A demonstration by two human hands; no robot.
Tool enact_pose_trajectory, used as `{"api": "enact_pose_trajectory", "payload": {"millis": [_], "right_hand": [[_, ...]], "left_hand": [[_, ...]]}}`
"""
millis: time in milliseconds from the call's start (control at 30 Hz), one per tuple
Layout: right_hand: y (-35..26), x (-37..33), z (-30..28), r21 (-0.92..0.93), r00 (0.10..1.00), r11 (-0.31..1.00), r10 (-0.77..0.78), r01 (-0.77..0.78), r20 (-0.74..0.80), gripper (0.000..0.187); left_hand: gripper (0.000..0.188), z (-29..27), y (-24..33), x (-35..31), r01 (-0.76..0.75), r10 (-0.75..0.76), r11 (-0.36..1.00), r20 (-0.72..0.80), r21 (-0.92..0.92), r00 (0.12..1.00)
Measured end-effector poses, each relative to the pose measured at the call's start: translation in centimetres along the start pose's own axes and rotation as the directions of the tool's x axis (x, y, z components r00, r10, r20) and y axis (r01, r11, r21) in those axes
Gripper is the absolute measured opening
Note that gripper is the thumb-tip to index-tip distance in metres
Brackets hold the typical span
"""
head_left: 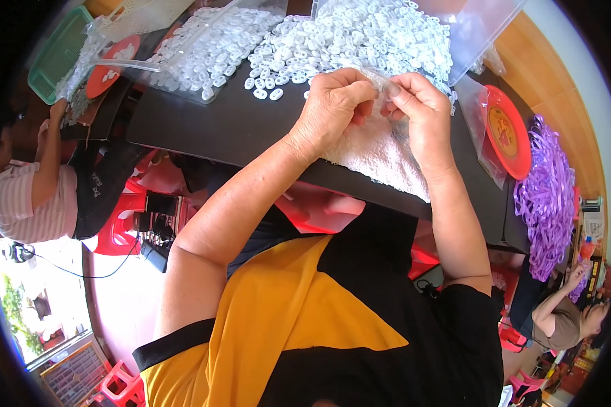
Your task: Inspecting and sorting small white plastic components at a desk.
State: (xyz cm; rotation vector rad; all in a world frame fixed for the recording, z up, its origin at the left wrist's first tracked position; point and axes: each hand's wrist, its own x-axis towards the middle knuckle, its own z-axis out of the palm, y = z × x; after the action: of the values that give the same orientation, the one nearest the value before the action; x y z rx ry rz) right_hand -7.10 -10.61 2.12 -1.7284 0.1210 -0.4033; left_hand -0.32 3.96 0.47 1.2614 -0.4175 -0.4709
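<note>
My left hand (334,103) and my right hand (421,115) meet over a white towel (373,154) on the black table (204,125). Both pinch a small clear plastic bag (381,83) between thumb and fingers. What is inside the bag is too small to tell. Just beyond my hands lies a big heap of small white plastic rings (360,34), partly on clear plastic sheeting. A few loose rings (265,89) lie on the table to the left of my left hand.
A red plate in a clear bag (509,132) and a heap of purple ribbons (546,197) lie at the right. Far left are another red plate (112,64) and a green basket (61,51). Other people sit at the left (34,197) and lower right (563,322).
</note>
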Motion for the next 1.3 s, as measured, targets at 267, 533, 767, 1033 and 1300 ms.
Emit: {"api": "enact_pose_trajectory", "payload": {"millis": [267, 533, 767, 1033, 1300], "right_hand": [[0.1, 0.6, -0.9, 0.147, 0.992, 0.982, 0.113, -0.120, 0.054, 0.015], [-0.2, 1.1, -1.6, 0.201, 0.989, 0.969, 0.138, -0.146, 0.056, 0.014], [-0.4, 1.0, -2.0, 0.192, 0.986, 0.967, 0.159, -0.165, 0.050, 0.014], [-0.2, 1.1, -2.3, 0.145, 0.988, 0.979, 0.133, -0.142, 0.073, 0.017], [-0.5, 0.9, -1.7, 0.053, 0.992, 0.993, 0.105, -0.108, 0.066, 0.016]], "left_hand": [[0.016, 0.1, 0.3, 0.1, 0.090, -0.087, 0.991, 0.033, -0.095, 0.996], [0.017, 0.2, -0.2, 0.2, 0.027, -0.028, 0.999, 0.024, 0.023, 0.999], [0.017, 0.3, -0.2, 0.1, -0.020, 0.018, 0.997, 0.020, 0.076, 1.000], [0.018, 0.4, 0.2, -0.2, -0.030, 0.030, 0.996, 0.001, 0.078, 1.000], [0.019, 0.3, 0.1, -0.1, -0.025, 0.025, 0.997, -0.002, 0.070, 1.000]]}}
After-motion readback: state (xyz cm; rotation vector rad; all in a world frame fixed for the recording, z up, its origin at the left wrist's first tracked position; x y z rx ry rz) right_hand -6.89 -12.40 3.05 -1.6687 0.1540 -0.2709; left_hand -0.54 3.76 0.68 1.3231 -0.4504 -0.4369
